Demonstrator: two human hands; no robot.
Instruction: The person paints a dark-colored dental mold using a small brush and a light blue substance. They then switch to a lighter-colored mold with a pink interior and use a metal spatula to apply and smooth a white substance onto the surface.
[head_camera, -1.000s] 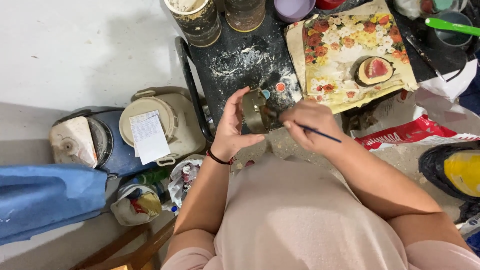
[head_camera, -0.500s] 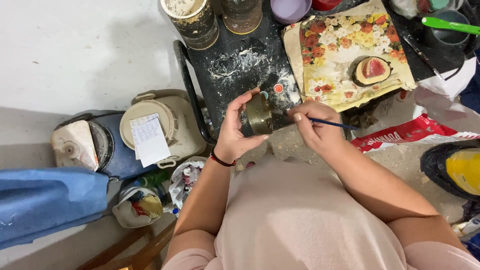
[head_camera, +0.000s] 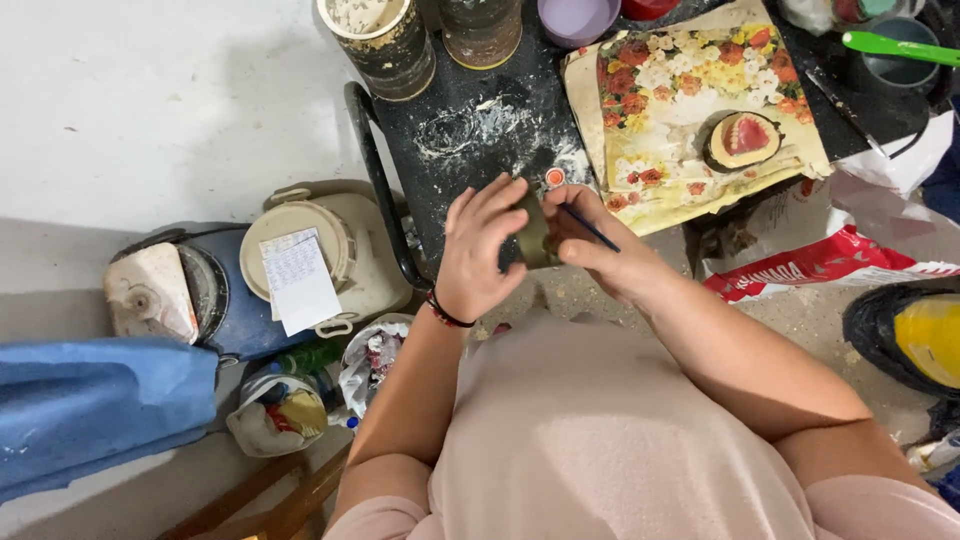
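Gripping one olive-green pot (head_camera: 535, 235), left hand (head_camera: 480, 255); right hand (head_camera: 590, 250) pinching one brush (head_camera: 590, 228).

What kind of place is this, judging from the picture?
Probably a craft or painting workshop: the right hand holds a thin brush to a small object, beside paint-smeared pots and a stained black table.

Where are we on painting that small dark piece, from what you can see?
Done: a finished-looking piece with a red inside lies on the flowered paper. In hand: the left hand cups a small dark olive piece while the right hand holds a thin brush against it. Left: I cannot tell how much of its surface is covered; the hands hide most of it.
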